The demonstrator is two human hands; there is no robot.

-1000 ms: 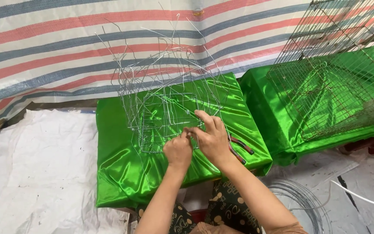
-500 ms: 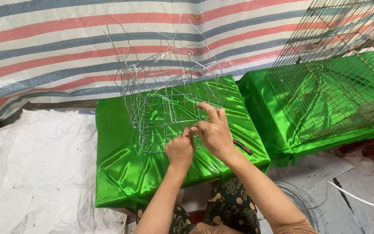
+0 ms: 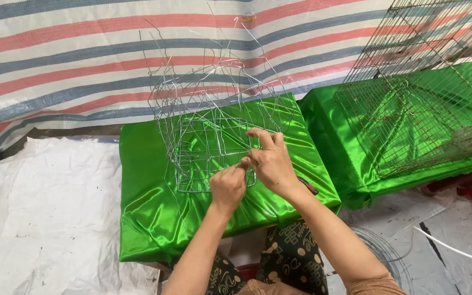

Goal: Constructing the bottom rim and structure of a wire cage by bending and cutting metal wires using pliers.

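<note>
Nearest the camera, the 2 bare forearms rise from a lap in dark patterned trousers [image 3: 293, 262], and beside the right knee lies a coil of thin grey wire [image 3: 381, 251] on the pale floor sheet [image 3: 39, 218]. Both hands meet at the lower front edge of the half-built cage of thin silvery wire [image 3: 208, 131], which stands on the bench draped in shiny green satin cloth [image 3: 148, 207]. The left hand [image 3: 228, 188] has its fingers curled in tight, pinching a strand at the frame's lower edge; the right hand [image 3: 271, 161] has thumb and forefinger closed on the same joint, the other fingers lying loosely spread over the mesh. Judged from this grip, the main risk is a cut or puncture: many loose wire ends stand up and outward from the top of the frame, and a slip at the pinch point could drive a fingertip onto one. A second risk is distortion, since the frame looks light and unbraced, and a hard pull at 1 corner could bend neighbouring cells or tip the whole piece on the slick cloth. Further back on the right, a finished dark wire-mesh cage [image 3: 427, 93] leans over a second green-covered bench [image 3: 329, 142], well apart from the hands. Behind all hangs a striped red, blue and white tarpaulin [image 3: 55, 60].
</note>
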